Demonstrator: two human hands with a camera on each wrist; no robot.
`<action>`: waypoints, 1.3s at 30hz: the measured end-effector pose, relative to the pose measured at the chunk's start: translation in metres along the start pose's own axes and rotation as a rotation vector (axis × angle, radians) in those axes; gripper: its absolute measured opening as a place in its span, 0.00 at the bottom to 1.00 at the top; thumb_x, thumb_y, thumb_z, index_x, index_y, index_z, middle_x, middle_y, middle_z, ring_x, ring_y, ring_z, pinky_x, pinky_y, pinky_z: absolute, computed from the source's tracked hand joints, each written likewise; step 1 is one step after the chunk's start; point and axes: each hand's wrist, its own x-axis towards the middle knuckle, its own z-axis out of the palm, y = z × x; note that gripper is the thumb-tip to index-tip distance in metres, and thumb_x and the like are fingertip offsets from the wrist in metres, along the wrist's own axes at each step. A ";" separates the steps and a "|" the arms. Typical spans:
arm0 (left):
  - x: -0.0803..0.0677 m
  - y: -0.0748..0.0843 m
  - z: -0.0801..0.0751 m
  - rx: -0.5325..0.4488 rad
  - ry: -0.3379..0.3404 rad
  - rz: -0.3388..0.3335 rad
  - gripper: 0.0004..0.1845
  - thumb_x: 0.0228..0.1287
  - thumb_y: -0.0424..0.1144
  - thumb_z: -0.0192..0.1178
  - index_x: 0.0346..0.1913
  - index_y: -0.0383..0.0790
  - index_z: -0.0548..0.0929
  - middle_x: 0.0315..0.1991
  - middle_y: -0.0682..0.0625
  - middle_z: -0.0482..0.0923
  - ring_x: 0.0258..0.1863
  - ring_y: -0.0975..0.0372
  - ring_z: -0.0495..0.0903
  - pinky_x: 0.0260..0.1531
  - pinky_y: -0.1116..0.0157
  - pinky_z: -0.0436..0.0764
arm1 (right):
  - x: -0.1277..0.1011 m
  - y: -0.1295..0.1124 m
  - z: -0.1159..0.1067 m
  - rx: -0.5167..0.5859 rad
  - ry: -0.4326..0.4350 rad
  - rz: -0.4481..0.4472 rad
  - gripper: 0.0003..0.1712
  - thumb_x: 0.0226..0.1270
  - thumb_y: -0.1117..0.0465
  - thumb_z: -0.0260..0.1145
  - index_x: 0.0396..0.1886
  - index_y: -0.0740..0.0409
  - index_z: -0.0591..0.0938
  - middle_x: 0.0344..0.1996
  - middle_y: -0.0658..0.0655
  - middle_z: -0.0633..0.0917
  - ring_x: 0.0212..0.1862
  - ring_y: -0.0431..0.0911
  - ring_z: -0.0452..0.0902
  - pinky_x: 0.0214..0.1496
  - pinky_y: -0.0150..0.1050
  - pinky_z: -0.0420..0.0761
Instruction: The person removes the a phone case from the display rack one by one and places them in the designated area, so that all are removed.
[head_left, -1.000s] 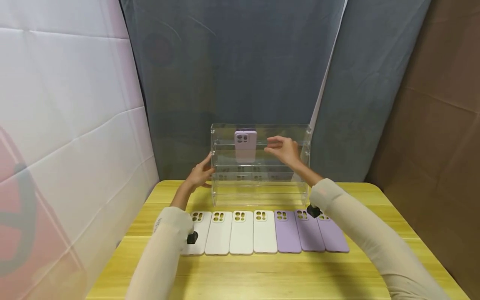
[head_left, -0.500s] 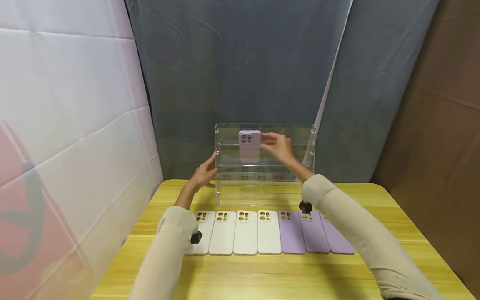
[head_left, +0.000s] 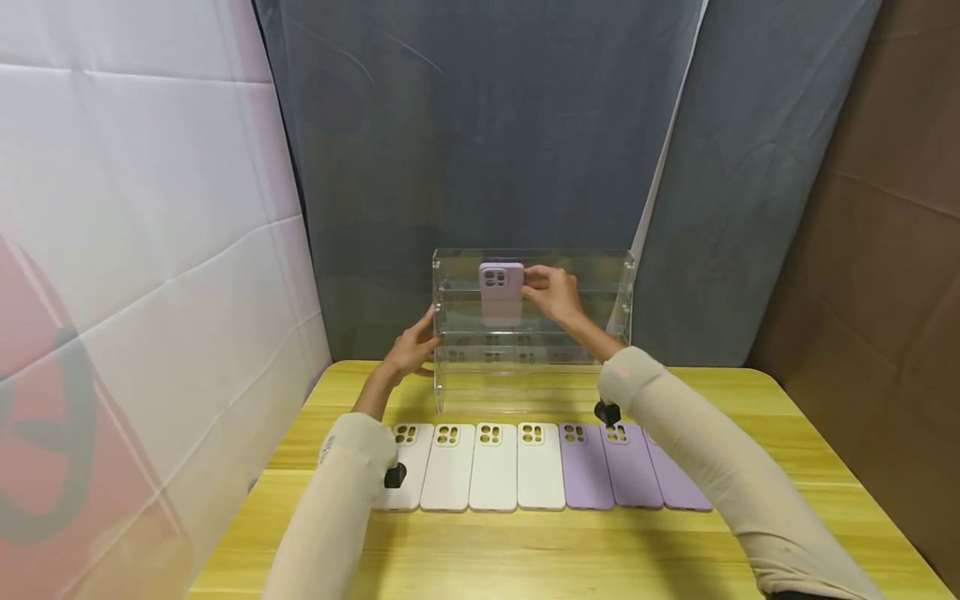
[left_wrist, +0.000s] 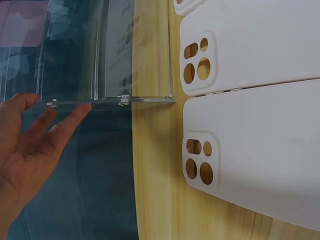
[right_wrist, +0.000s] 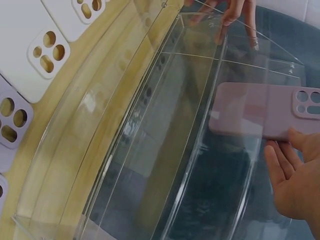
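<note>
A purple phone case (head_left: 501,307) stands upright on the top tier of a clear acrylic display rack (head_left: 534,392). My right hand (head_left: 555,293) pinches its right side edge; in the right wrist view the thumb is at the edge and the fingers sit just below it. With fingers fairly straight, my left hand (head_left: 411,350) rests its fingertips against the rack's left side panel (left_wrist: 150,99). In front of the rack lies a row of flat phone cases: several white ones, such as this white case (head_left: 493,475), then purple ones, such as this purple case (head_left: 587,475).
Everything stands on a yellow wooden table (head_left: 487,554). Grey cloth (head_left: 480,150) hangs behind the rack, white cloth (head_left: 165,183) on the left and brown cloth (head_left: 885,250) on the right. My right sleeve (head_left: 697,450) partly covers the rightmost purple case.
My right hand has moved left from beside the purple case to its right edge and now pinches it. The left hand keeps its place on the rack. The view has shifted slightly.
</note>
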 end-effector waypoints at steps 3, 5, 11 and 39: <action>0.001 0.001 0.000 -0.001 -0.005 0.000 0.39 0.85 0.35 0.47 0.85 0.63 0.39 0.76 0.27 0.61 0.67 0.30 0.70 0.52 0.40 0.86 | 0.001 -0.001 -0.004 -0.007 0.011 -0.001 0.19 0.67 0.67 0.75 0.56 0.67 0.87 0.45 0.66 0.90 0.48 0.56 0.90 0.48 0.48 0.91; 0.003 0.001 0.000 -0.006 -0.004 -0.001 0.39 0.85 0.36 0.47 0.84 0.64 0.39 0.76 0.27 0.60 0.67 0.30 0.70 0.52 0.40 0.86 | 0.001 -0.003 -0.007 -0.010 0.021 -0.006 0.19 0.67 0.66 0.76 0.56 0.66 0.87 0.45 0.65 0.90 0.47 0.56 0.90 0.47 0.48 0.91; 0.008 0.000 -0.001 -0.003 -0.007 -0.006 0.39 0.84 0.37 0.48 0.84 0.65 0.39 0.77 0.27 0.59 0.67 0.29 0.69 0.52 0.39 0.86 | 0.002 -0.008 -0.019 -0.014 0.041 -0.029 0.17 0.67 0.67 0.76 0.54 0.65 0.88 0.44 0.64 0.91 0.47 0.55 0.90 0.50 0.47 0.91; 0.012 -0.018 -0.030 0.046 0.012 0.038 0.45 0.81 0.41 0.56 0.85 0.58 0.37 0.76 0.23 0.55 0.62 0.28 0.73 0.43 0.45 0.90 | -0.002 -0.022 -0.089 -0.037 0.093 -0.013 0.21 0.68 0.64 0.75 0.58 0.65 0.86 0.49 0.65 0.89 0.52 0.56 0.88 0.54 0.49 0.89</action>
